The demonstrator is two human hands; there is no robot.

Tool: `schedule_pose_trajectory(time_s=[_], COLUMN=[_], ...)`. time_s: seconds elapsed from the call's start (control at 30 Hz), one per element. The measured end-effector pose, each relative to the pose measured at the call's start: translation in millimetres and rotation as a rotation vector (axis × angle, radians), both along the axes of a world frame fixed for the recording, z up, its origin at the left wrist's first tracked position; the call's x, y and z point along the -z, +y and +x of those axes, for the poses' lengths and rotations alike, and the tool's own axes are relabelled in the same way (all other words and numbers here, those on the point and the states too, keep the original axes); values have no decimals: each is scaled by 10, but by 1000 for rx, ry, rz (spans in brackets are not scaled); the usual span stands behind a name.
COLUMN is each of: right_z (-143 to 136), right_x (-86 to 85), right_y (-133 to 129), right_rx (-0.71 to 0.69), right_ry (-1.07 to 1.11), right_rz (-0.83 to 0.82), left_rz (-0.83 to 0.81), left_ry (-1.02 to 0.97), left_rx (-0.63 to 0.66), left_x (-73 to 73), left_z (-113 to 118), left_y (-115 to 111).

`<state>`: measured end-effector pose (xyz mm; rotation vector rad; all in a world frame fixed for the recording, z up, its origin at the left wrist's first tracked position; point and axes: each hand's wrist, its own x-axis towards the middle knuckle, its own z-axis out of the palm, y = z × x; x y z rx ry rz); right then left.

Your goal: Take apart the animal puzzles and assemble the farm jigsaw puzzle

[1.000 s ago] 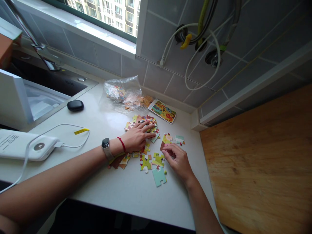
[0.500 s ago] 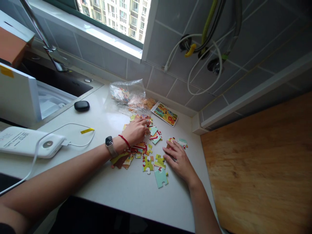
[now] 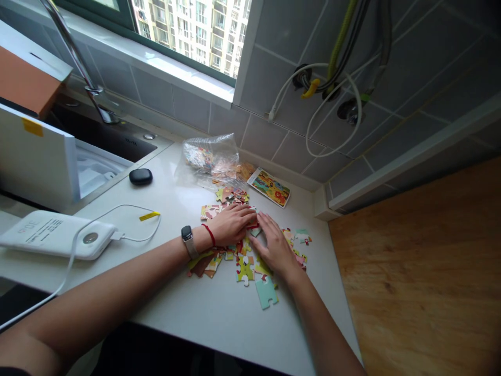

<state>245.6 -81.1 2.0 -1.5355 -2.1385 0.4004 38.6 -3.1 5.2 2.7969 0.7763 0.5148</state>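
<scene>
Jigsaw pieces lie in a loose heap on the white counter. Over the heap's right part is my left hand (image 3: 234,223), fingers together and pointing right, touching pieces whose outlines are partly hidden. Close beside it, my right hand (image 3: 274,243) reaches in with its fingertips near the same pieces; its thumb stands apart from the fingers. A pale green piece (image 3: 266,292) lies below my right hand, and a yellow-green piece (image 3: 245,269) to the left of that. More pieces (image 3: 303,236) show right of my right hand. Behind the heap lies a picture card (image 3: 269,187).
A clear plastic bag (image 3: 209,159) with pieces stands by the tiled wall. At the left are a black case (image 3: 141,177), a white power bank (image 3: 58,235) with a cable, and a white box (image 3: 37,156) at the sink. A wooden board (image 3: 422,261) is at the right.
My left hand has moved right and slightly down across the heap. My right hand has shifted left, close to it, uncovering pieces on the right. The view has shifted slightly.
</scene>
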Motion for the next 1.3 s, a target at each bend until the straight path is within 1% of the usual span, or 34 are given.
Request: schedule_pose_trajectory(time_s=[0.07,0.17,0.33,0.4,0.47,0.6,0.63,0.7,0.83,0.9,0.97,1.07,1.13,1.23,1.3], right_z=[-50,-19,95,108,106,106,115,144,205,220,223,214,200,165,142], right_x=[49,79,-5,-35,-34,24,36,44,11,-17,-44,-75,-87,-89,-85], right_y=[49,35,-73,-94,-98,-79,-72,-61,-58,-65,-76,-90,-99,-116,-127], right_rx=[3,24,73,112,170,226,236,260,326,351,326,213,131,23,-5], right_ry=[-1,4,61,69,66,138,168,223,291,319,343,367,374,374,376], right_rz=[-18,4,53,68,80,155,178,221,301,327,347,356,328,258,263], left_rz=[10,34,69,77,69,-25,-52,-90,-143,-207,-312,-512,-660,-851,-927], left_ry=[2,22,84,75,46,6,-1,-20,-103,-181,-289,-458,-543,-620,-636], left_rx=[-46,-137,-275,-304,-267,-19,26,67,76,79,63,-6,-41,-64,-75], left_x=[-38,-104,-156,-161,-163,-149,-141,-122,-110,-120,-125,-104,-80,-62,-66], left_z=[2,8,-9,-17,-15,33,48,74,105,114,121,131,141,163,176], left_y=[-5,-19,-24,-14,-11,-55,-73,-109,-169,-197,-224,-249,-250,-230,-209])
